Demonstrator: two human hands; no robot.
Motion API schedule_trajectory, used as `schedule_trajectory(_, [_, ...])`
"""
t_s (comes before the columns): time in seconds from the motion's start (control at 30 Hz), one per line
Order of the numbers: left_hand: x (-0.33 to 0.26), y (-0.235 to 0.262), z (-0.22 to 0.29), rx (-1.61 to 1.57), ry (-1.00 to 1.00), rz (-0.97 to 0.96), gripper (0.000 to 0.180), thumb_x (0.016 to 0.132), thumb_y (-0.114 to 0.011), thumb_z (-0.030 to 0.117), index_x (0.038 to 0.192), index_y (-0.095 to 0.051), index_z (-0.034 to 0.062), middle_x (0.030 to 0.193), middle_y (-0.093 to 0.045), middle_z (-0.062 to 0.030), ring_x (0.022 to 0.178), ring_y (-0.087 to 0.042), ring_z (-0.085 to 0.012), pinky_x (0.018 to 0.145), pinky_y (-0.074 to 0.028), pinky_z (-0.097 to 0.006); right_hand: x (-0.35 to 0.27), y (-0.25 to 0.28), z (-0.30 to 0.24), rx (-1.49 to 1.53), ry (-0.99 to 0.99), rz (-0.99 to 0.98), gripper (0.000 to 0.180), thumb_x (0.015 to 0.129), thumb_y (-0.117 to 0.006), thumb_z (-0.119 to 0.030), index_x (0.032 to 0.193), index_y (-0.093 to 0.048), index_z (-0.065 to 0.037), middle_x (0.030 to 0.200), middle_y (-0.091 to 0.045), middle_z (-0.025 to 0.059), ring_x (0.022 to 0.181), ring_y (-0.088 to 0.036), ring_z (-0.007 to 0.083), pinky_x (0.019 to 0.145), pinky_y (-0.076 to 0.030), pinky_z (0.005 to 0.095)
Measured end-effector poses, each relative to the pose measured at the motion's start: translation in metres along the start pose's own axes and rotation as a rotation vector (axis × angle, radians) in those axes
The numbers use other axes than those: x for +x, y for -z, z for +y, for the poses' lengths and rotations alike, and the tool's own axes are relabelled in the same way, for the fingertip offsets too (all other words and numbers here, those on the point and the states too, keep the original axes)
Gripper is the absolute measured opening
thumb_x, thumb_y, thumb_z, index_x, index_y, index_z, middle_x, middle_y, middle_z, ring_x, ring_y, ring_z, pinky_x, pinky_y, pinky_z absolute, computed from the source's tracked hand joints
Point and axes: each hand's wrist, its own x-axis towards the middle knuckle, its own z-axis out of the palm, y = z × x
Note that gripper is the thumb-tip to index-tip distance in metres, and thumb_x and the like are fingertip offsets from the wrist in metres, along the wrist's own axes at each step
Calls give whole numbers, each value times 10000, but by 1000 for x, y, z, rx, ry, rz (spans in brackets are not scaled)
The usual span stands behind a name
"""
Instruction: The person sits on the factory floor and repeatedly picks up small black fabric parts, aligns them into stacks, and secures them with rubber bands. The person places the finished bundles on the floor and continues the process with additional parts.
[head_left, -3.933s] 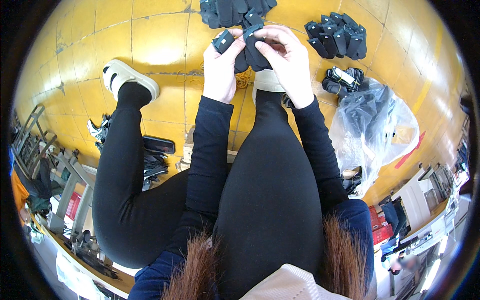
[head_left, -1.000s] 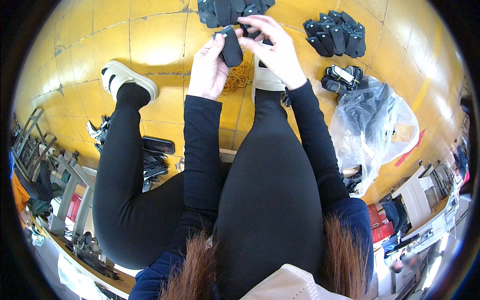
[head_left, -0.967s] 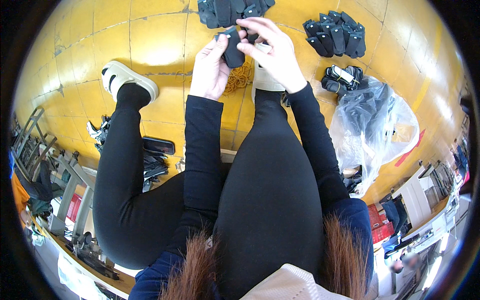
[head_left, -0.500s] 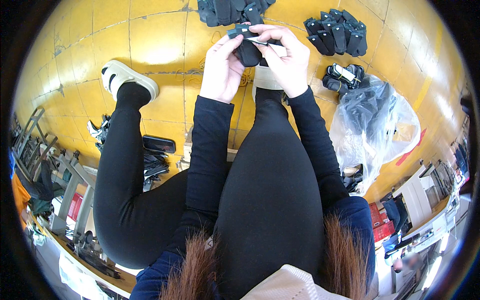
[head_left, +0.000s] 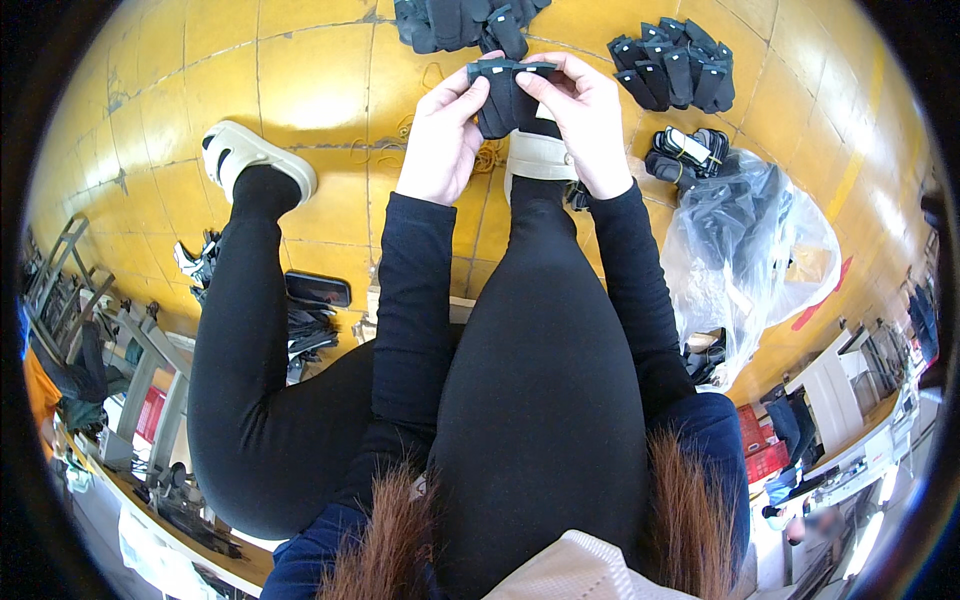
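Observation:
Two small black pieces that look like folded socks (head_left: pixel 497 105), each with a dark band and a small pale mark at the top, hang side by side between my hands. My left hand (head_left: pixel 446 140) pinches the left one by its upper edge, thumb in front. My right hand (head_left: pixel 588 128) grips the other the same way, at its top right. Just beyond my fingers lies a pile of similar black socks (head_left: pixel 445 25). A second group of socks (head_left: pixel 680 65) with small pale marks rests farther right.
To the right are a strapped black bundle (head_left: pixel 688 152) and a clear plastic bag (head_left: pixel 750 255) with dark contents. A phone (head_left: pixel 318 289) and dark flat pieces (head_left: pixel 310 333) lie on the yellow tiled floor beside my left leg. My pale clog (head_left: pixel 255 155) stands at the left.
The held socks have gone from overlapping to side by side, fronts up. My right hand has shifted slightly right, and the pale strip beneath its fingers no longer shows.

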Motion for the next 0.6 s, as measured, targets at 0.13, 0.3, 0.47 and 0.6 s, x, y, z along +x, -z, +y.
schedule_trajectory(0.13, [4, 4, 0, -10, -89, 33, 347, 970, -498, 69, 1302, -496, -34, 1168, -628, -155, 1065, -621, -190, 907, -522, -316, 8, -2, 15, 389, 20, 125, 185, 871, -665, -117, 1003, -643, 10, 933, -659, 38, 793, -602, 75, 694, -484, 215])
schedule_trajectory(0.3, [6, 17, 4, -11, -118, 122, 333, 945, -541, 50, 1267, -530, -34, 1192, -620, -152, 1099, -609, -208, 923, -523, -345, 48, 16, 45, 150, 19, 101, 229, 895, -615, -67, 1115, -594, -9, 975, -657, 26, 904, -591, 77, 817, -441, 217])
schedule_trajectory(0.47, [6, 21, 0, 21, -120, 206, 300, 918, -589, 36, 1211, -582, -29, 1167, -634, -133, 1037, -640, -208, 902, -537, -337, 69, 0, 61, -154, 158, 141, 329, 876, -637, -95, 1189, -578, -16, 1085, -632, 92, 947, -567, 138, 853, -433, 245])
schedule_trajectory(0.6, [6, 19, -4, -3, -112, 257, 286, 901, -598, 11, 1184, -595, -33, 1119, -651, -136, 994, -655, -202, 874, -551, -326, 53, -4, 38, -292, 278, 112, 311, 856, -652, -64, 1160, -597, -22, 1041, -637, 99, 941, -600, 171, 844, -465, 274])
